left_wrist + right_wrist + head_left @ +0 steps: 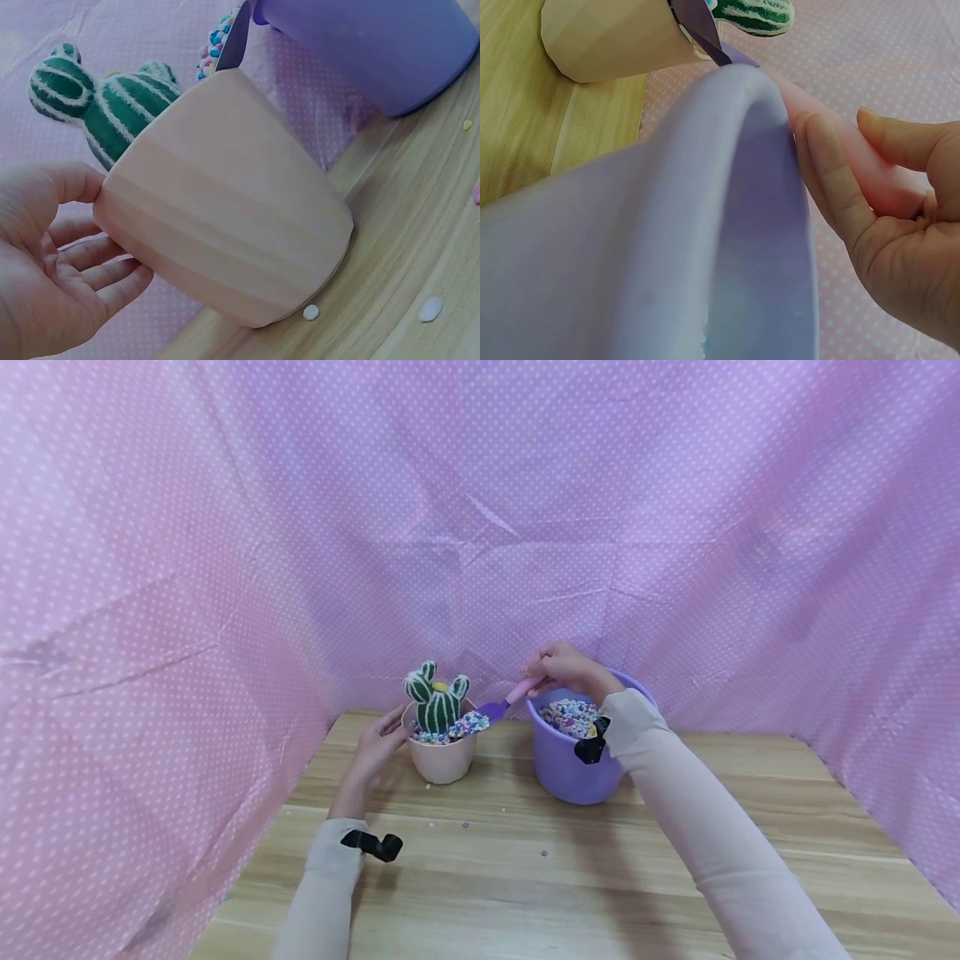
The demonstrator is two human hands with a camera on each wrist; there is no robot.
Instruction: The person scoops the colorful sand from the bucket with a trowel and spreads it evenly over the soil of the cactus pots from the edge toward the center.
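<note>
A pale pink flower pot holds a green-and-white striped cactus amid colourful pebbles. At the pot's left side is my left hand, its thumb and fingers touching the wall and rim. My right hand grips the pink handle of a small shovel. The shovel's purple blade reaches over the pot's right rim, with a heap of colourful pebbles on it. Below the right hand stands a purple bucket with more pebbles inside.
Several loose pebbles lie on the wooden table in front of the pot, including a purple one. Pink dotted cloth hangs behind and on both sides. The bucket's rim stands close to the right hand.
</note>
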